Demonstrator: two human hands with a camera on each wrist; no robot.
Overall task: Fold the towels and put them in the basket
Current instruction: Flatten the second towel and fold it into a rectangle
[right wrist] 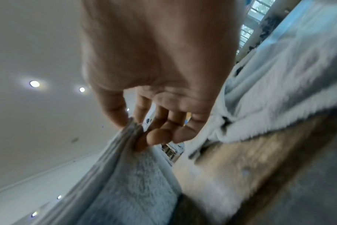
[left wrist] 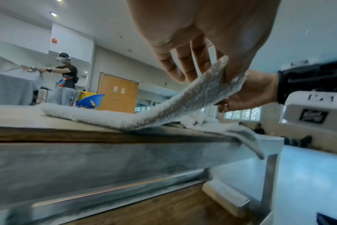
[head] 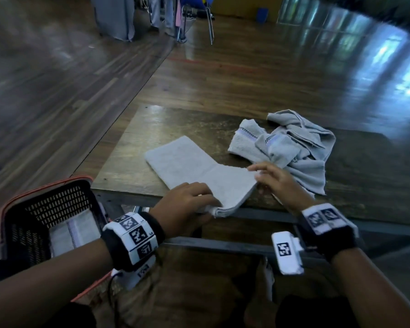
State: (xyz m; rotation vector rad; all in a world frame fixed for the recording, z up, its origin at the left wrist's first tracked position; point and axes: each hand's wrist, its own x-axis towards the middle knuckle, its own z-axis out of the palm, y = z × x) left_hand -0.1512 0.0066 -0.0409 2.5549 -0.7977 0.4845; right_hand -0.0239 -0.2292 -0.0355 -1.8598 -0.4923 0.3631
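A long grey towel (head: 189, 159), folded into a strip, lies on the wooden table (head: 166, 119) and runs from far left to the near edge. Its near end is lifted off the table. My left hand (head: 192, 197) grips the near left corner, thumb below and fingers on top; the left wrist view shows this hand (left wrist: 217, 71) pinching the raised towel (left wrist: 164, 109). My right hand (head: 268, 176) pinches the near right corner, and in the right wrist view its thumb and forefinger (right wrist: 133, 126) hold the towel (right wrist: 125, 175). A black basket (head: 45, 204) with an orange rim stands low on the left.
A crumpled pile of grey towels (head: 294, 147) lies on the table just behind my right hand, one corner hanging over the near edge. A folded towel (head: 71, 230) lies inside the basket. Beyond the table are wooden floor and a chair (head: 197, 17).
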